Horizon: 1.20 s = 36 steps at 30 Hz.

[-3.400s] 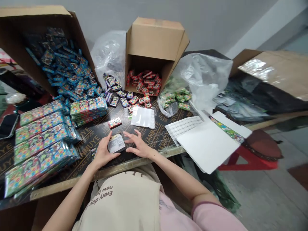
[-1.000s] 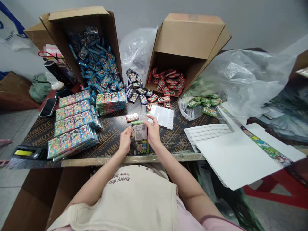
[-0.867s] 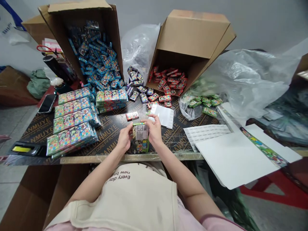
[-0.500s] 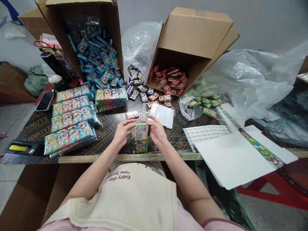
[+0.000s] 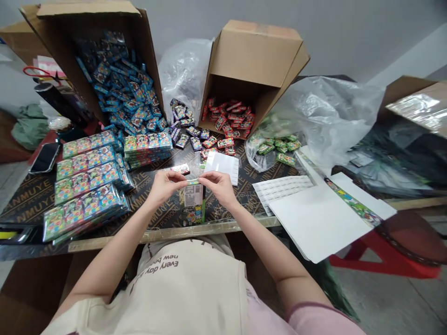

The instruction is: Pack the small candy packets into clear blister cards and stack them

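Observation:
A green-and-black printed pack (image 5: 193, 207) with a pale barcode panel is near the table's front edge, apparently inside a clear plastic bag. My left hand (image 5: 164, 187) pinches the left top corner of the bag's clear flap. At the opposite top corner, my right hand (image 5: 220, 187) grips the flap between thumb and fingers. The film is drawn flat between both hands. Just beyond my left fingers lies a small white and red box (image 5: 180, 168), partly covered. A stack of white labels (image 5: 222, 166) rests behind my right hand.
Stacks of bagged packs (image 5: 87, 172) stand at left, near a phone (image 5: 44, 157). Cardboard boxes hold blue packets (image 5: 129, 88) and red packets (image 5: 232, 116). Purple packets (image 5: 183, 118) lie between them. Green packets (image 5: 279, 145) spill from a plastic bag; white sheets (image 5: 314, 218) overhang the front edge.
The view has turned to the right. My fingers have come up to the bag's top corners, and the clear flap now shows stretched between them.

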Available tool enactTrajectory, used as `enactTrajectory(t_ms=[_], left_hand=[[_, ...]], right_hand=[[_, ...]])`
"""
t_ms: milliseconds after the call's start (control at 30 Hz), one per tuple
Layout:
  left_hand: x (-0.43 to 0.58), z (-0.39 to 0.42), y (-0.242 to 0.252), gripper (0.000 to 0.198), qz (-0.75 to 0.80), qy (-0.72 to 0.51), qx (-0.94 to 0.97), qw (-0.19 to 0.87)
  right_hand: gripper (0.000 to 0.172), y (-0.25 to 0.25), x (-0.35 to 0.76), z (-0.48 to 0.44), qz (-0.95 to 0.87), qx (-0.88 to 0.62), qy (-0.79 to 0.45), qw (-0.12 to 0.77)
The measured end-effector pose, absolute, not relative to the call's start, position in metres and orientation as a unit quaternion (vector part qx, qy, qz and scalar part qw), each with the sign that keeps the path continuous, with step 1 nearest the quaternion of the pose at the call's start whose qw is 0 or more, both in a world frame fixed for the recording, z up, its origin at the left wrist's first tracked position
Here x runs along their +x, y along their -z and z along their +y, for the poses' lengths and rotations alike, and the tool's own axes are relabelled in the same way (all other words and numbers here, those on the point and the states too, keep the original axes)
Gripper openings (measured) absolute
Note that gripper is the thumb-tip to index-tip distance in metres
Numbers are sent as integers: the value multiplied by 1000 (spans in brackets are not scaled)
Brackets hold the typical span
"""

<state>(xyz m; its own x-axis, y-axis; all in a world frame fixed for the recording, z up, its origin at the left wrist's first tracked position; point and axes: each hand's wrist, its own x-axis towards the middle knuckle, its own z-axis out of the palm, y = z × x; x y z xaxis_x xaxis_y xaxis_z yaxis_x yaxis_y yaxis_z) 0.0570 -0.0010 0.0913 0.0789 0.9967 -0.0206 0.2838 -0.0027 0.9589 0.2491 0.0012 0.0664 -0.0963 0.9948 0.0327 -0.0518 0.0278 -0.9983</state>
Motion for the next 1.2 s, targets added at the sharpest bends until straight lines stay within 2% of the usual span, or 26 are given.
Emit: enactTrajectory(t_ms=[233,533,733,1033,1133,1200], left_hand=[[62,-1,-100,14,547,-380,635,391],[57,0,-109,19,472,-329,668,473],[67,-14,-107,17,449,-366,761,292],[67,-26,-90,21,390,-339,849,109],[64,-29,-88,21,377,-326,863,80],[63,-30,-87,20,381,-333,857,95]], right_hand=[[17,-68,258,4,-571,-425,-530,461],[21,-71,268,-6,-584,-422,-521,458],[20,-66,269,-10,-605,-433,-468,477],[15,-71,273,-29,-701,-369,-373,483],[20,-63,281,-26,-741,-348,-354,453],[28,-49,296,-15,-727,-420,-308,447]])
